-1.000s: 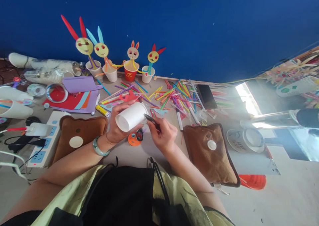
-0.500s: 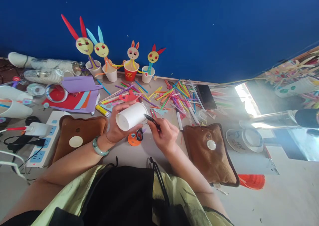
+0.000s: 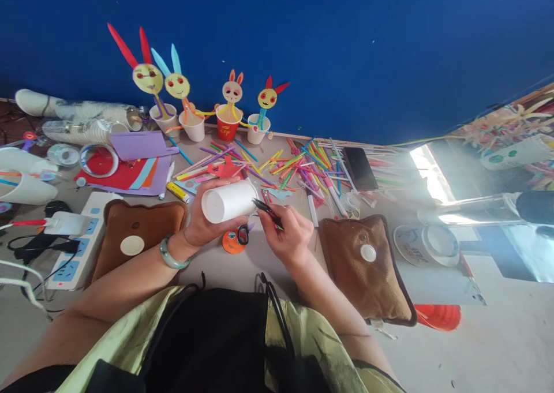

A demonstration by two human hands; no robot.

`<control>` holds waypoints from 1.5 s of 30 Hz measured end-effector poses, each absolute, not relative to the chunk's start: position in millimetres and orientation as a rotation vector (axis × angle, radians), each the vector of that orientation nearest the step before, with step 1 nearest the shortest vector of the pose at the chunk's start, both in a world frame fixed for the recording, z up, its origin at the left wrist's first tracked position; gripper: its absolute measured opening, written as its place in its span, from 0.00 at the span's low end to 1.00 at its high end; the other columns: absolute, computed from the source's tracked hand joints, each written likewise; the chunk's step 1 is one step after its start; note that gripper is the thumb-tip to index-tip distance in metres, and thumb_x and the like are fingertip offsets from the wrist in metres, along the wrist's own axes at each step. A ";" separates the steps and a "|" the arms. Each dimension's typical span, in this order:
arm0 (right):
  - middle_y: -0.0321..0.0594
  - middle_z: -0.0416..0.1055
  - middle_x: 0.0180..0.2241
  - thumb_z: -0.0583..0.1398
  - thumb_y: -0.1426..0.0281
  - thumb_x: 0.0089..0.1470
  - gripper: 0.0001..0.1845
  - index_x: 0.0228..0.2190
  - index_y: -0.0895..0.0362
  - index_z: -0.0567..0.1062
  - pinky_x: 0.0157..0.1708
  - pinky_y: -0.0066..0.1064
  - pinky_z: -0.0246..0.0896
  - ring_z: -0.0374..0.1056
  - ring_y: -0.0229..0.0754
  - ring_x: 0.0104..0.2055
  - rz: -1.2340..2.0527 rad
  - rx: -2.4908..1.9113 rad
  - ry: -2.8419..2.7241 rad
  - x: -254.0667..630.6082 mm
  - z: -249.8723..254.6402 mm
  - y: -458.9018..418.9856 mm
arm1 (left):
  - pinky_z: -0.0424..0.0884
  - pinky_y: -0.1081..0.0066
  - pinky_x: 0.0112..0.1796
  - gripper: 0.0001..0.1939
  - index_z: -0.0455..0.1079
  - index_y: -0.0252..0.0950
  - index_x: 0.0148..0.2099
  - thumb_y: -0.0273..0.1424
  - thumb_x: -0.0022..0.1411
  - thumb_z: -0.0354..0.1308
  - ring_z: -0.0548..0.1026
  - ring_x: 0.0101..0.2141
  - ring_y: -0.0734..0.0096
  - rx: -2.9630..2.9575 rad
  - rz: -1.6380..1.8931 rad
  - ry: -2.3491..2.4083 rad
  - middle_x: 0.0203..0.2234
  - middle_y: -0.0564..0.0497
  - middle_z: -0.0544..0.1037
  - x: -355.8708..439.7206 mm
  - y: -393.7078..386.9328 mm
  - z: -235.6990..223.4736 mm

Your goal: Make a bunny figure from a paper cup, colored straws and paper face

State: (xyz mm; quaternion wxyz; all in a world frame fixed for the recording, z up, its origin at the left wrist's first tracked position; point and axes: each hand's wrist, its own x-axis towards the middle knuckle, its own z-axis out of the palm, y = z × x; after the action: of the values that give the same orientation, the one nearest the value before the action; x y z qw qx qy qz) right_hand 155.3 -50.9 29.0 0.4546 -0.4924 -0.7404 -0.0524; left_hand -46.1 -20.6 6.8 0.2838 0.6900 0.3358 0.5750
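Note:
A plain white paper cup (image 3: 231,201) lies tipped on its side in the air, its closed base facing left. My left hand (image 3: 201,214) is wrapped round it from the left, thumb below and fingers behind. My right hand (image 3: 288,231) grips small dark scissors (image 3: 265,207), whose blades meet the cup's rim on the right; the fingers cover most of the handles. Below the cup, an orange paper disc (image 3: 231,242) with drawn marks lies on the table, a black loop (image 3: 243,234) over its right edge.
Several cup figures with paper ears (image 3: 229,122) stand along the blue wall. Loose coloured sticks (image 3: 298,168) cover the table behind my hands. Brown pouches (image 3: 355,266) lie on both sides. A power strip (image 3: 80,243) is at left, a phone (image 3: 360,168) at back right.
The scissors' blades look slightly wider apart at the cup's rim, and my right hand has shifted a little to the right. The left hand keeps its hold on the cup.

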 end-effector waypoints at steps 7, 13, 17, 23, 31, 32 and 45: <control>0.33 0.71 0.21 0.62 0.65 0.63 0.08 0.33 0.56 0.77 0.23 0.26 0.58 0.63 0.33 0.20 -0.066 -1.220 -1.835 156.6 29.5 -50.9 | 0.76 0.56 0.55 0.39 0.64 0.36 0.58 0.36 0.47 0.78 0.80 0.53 0.54 1.768 1.535 0.872 0.52 0.37 0.80 -48.3 -19.1 7.0; 0.33 0.70 0.20 0.63 0.66 0.63 0.08 0.33 0.56 0.76 0.23 0.26 0.58 0.63 0.33 0.20 -0.049 -1.183 -1.853 157.8 32.9 -51.3 | 0.78 0.55 0.53 0.37 0.66 0.37 0.57 0.36 0.48 0.78 0.80 0.52 0.53 1.736 1.482 0.890 0.53 0.36 0.80 -49.2 -20.4 11.3; 0.33 0.72 0.21 0.64 0.67 0.62 0.06 0.33 0.56 0.77 0.24 0.26 0.59 0.65 0.33 0.21 -0.054 -1.169 -1.871 159.7 36.2 -52.2 | 0.80 0.57 0.52 0.36 0.67 0.37 0.56 0.39 0.48 0.77 0.81 0.50 0.54 1.694 1.464 0.891 0.50 0.38 0.81 -49.3 -19.4 14.5; 0.34 0.73 0.21 0.62 0.66 0.64 0.08 0.34 0.56 0.77 0.24 0.26 0.58 0.65 0.33 0.20 -0.074 -1.191 -1.931 162.9 39.4 -53.1 | 0.79 0.58 0.51 0.34 0.71 0.35 0.55 0.36 0.47 0.77 0.81 0.49 0.55 1.649 1.371 0.920 0.49 0.40 0.82 -52.5 -17.9 12.3; 0.33 0.72 0.21 0.63 0.66 0.64 0.08 0.34 0.56 0.77 0.24 0.26 0.58 0.63 0.32 0.19 -0.097 -1.156 -1.951 165.6 40.6 -51.7 | 0.81 0.58 0.46 0.34 0.73 0.34 0.52 0.40 0.45 0.77 0.82 0.43 0.55 1.565 1.295 0.956 0.44 0.41 0.83 -56.3 -15.7 7.3; 0.33 0.71 0.21 0.63 0.66 0.64 0.07 0.34 0.56 0.77 0.24 0.26 0.58 0.63 0.32 0.19 -0.101 -1.157 -1.950 165.8 40.2 -51.5 | 0.82 0.59 0.43 0.33 0.73 0.35 0.52 0.41 0.45 0.77 0.82 0.41 0.55 1.547 1.278 0.943 0.43 0.41 0.83 -56.5 -15.1 6.7; 0.33 0.71 0.20 0.64 0.67 0.62 0.06 0.33 0.55 0.76 0.23 0.26 0.57 0.61 0.33 0.19 -0.076 -1.124 -1.928 165.7 39.6 -50.0 | 0.79 0.67 0.31 0.29 0.73 0.38 0.44 0.53 0.49 0.72 0.79 0.30 0.64 1.429 1.253 0.799 0.30 0.48 0.81 -55.5 -7.0 2.4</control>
State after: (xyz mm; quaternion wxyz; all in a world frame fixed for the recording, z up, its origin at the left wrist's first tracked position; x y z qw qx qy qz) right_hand 165.7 -50.0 39.6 0.4388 -0.4521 -0.7759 -0.0306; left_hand -55.5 -7.0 2.4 0.5142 0.5947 0.3322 0.5212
